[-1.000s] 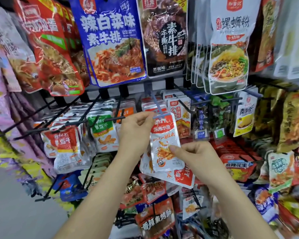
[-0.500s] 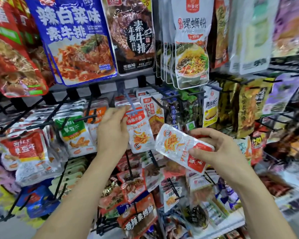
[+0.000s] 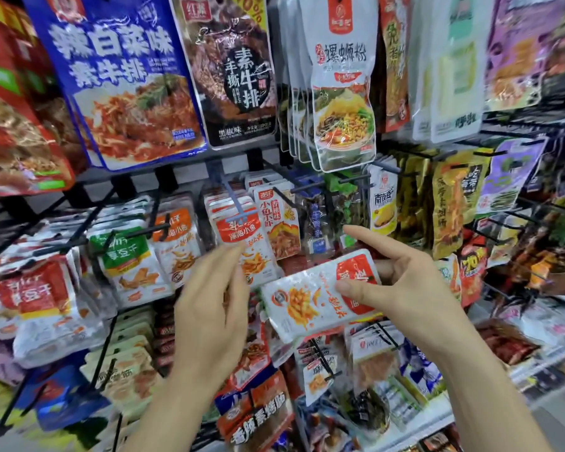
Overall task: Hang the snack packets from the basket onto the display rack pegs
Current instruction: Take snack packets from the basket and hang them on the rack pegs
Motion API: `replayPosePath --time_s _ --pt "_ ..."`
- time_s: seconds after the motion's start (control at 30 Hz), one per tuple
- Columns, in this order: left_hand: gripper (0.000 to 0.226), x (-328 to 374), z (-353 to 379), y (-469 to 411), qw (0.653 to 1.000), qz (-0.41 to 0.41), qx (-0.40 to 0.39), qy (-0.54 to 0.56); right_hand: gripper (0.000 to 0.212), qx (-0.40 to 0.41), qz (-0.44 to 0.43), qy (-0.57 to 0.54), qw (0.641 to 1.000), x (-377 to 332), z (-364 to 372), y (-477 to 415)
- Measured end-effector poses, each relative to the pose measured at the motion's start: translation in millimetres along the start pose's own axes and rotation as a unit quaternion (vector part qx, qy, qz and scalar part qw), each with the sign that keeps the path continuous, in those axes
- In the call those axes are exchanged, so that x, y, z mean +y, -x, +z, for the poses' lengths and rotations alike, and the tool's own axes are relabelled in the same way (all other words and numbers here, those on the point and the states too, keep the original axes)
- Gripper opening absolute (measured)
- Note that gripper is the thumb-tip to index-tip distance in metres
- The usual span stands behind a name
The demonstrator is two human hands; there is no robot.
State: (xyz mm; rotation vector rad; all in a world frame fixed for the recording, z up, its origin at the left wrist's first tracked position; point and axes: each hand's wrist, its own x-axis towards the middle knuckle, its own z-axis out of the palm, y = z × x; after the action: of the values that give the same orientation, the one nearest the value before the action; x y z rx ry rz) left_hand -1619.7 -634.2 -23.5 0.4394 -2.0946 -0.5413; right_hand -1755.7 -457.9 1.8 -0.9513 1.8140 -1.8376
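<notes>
Your right hand [image 3: 405,288] pinches the packet [image 3: 307,305] by its red end; it stretches left toward your slack left hand [image 3: 209,308], peg [image 3: 232,203] up-left.

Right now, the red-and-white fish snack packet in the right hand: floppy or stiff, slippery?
Probably fairly stiff: the fish snack packet juts sideways from the right hand without drooping. Likely light, since a thumb-and-finger pinch at one end carries it. Its glossy film shows glare, so possibly slippery.

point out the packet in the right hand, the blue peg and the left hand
held packet [image 3: 304,305], head view, its printed food picture
blue peg [image 3: 229,199], head view, midway along its shaft
left hand [image 3: 209,306], head view, its back
</notes>
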Motion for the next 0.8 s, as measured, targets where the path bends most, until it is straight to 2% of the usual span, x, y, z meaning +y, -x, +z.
replayPosePath --time_s 0.03,0.1,0.2,0.27,0.33,0.4,0.5,0.57,0.63,0.7,0.8 --pt "0.037 15 -5 6 0.992 -0.074 -0.047 0.096 0.066 -0.013 -0.004 0.000 1.000 -3 3 -1" --pt "0.027 35 -7 12 0.944 -0.194 -0.107 0.244 0.062 -0.019 -0.014 -0.025 0.999 -9 14 -4" --pt "0.012 40 -3 17 0.912 -0.269 -0.050 0.306 0.040 -0.004 0.016 -0.153 0.988 -10 34 -5" --pt "0.016 39 -1 21 0.888 -0.304 -0.011 0.345 0.031 -0.008 0.054 -0.208 0.977 -3 45 -6" --pt "0.025 40 0 25 0.873 -0.321 -0.014 0.367 0.030 -0.001 0.087 -0.238 0.967 2 52 -8" --pt "0.026 41 0 26 0.872 -0.323 -0.046 0.365 0.024 0.010 0.100 -0.247 0.964 7 56 -11" --pt "0.029 38 -3 20 0.888 -0.304 -0.057 0.341 0.020 0.001 0.085 -0.220 0.972 11 58 -17" --pt "0.030 34 -6 8 0.905 -0.273 -0.057 0.322 0.025 -0.030 0.069 -0.181 0.981 11 61 -20" --pt "0.026 31 -8 -4 0.907 -0.258 -0.083 0.324 0.024 -0.064 0.051 -0.147 0.986 10 64 -22" --pt "0.015 25 -8 -17 0.903 -0.265 -0.073 0.330 0.019 -0.083 0.037 -0.110 0.990 8 67 -28" --pt "0.006 14 -6 -30 0.907 -0.275 -0.012 0.318 0.016 -0.091 0.007 -0.070 0.993 5 70 -41"
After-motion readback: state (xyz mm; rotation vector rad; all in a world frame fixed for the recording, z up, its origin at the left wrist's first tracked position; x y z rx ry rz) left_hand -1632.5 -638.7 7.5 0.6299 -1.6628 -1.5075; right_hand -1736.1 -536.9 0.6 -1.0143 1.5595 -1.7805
